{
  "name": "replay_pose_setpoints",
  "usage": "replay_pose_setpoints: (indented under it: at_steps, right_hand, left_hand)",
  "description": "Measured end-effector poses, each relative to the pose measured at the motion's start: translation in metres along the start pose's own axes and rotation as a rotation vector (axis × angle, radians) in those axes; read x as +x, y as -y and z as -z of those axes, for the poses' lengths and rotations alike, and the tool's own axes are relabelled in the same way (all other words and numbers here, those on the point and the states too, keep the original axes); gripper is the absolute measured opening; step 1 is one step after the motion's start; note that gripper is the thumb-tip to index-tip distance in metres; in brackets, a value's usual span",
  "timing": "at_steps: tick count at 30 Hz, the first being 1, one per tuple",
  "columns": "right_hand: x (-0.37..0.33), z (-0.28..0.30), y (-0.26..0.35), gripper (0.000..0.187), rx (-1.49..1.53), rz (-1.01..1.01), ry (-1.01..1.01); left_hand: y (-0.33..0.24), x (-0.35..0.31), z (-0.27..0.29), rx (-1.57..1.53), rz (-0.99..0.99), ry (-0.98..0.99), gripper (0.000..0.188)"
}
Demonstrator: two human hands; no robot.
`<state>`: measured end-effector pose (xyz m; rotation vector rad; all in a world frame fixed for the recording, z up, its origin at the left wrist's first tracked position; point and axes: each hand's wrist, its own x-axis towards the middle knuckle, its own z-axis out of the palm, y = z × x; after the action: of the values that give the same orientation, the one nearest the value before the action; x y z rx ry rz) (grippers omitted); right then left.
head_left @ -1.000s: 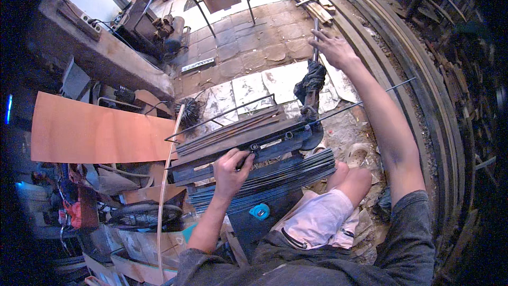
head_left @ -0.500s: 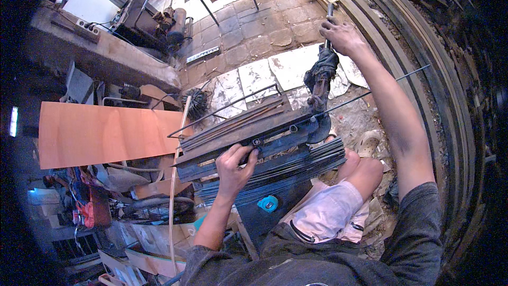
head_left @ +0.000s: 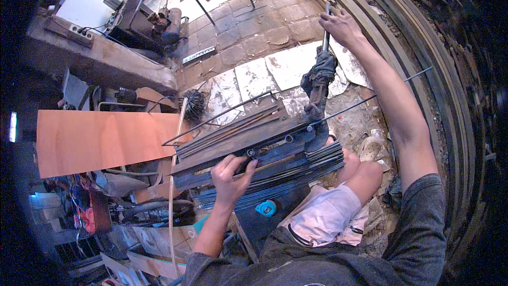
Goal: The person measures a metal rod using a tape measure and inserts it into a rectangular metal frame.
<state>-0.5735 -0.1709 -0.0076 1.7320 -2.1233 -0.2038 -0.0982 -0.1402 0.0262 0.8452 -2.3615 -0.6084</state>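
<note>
My right hand [head_left: 341,27], arm stretched out, is closed round the bare pipe of a lever [head_left: 326,41]. Dark cloth or plastic [head_left: 321,69] wraps the lever below that. Its lower end meets a dark metal bending bench [head_left: 227,140] with round pegs along it. Across the bench and out to the right runs a thin metal rod [head_left: 402,80]. My left hand [head_left: 232,176] has thumb and fingers pinched at the bench's near edge, beside a round peg [head_left: 251,152]; what they hold is hidden. A bent rod [head_left: 217,119] lies along the far side.
A bundle of thin rods [head_left: 323,160] and a blue tape measure [head_left: 266,207] lie on the near side. An orange-brown board [head_left: 106,140] stands out at left. Long beams [head_left: 428,37] line the right. Stained white sheets [head_left: 288,69] cover floor beyond the bench.
My right hand has slid a little farther up the lever, showing more bare pipe below it. The left hand stays by the same peg; the view has shifted slightly.
</note>
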Motion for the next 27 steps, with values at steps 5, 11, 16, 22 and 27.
replay_pose_setpoints:
  at_steps: [5,11,16,22,27]
  right_hand:
    - [0.014,-0.002,0.012,0.021,-0.069,0.005,0.061]
    - [0.030,-0.009,-0.004,0.017,-0.036,0.049,0.209]
    - [0.033,-0.010,0.008,0.017,-0.037,0.014,0.111]
    - [0.028,-0.019,0.002,0.021,0.048,-0.040,0.175]
    - [0.017,-0.015,0.005,0.021,0.138,-0.060,0.142]
  left_hand:
    - [-0.001,-0.004,0.002,0.040,0.020,0.012,0.020]
    - [0.004,-0.002,-0.001,0.033,-0.012,0.018,0.019]
    - [0.001,-0.002,-0.001,0.060,-0.012,0.018,0.018]
    - [0.001,-0.001,-0.001,0.050,-0.028,0.014,0.018]
    - [0.000,0.000,-0.001,0.048,-0.029,0.014,0.018]
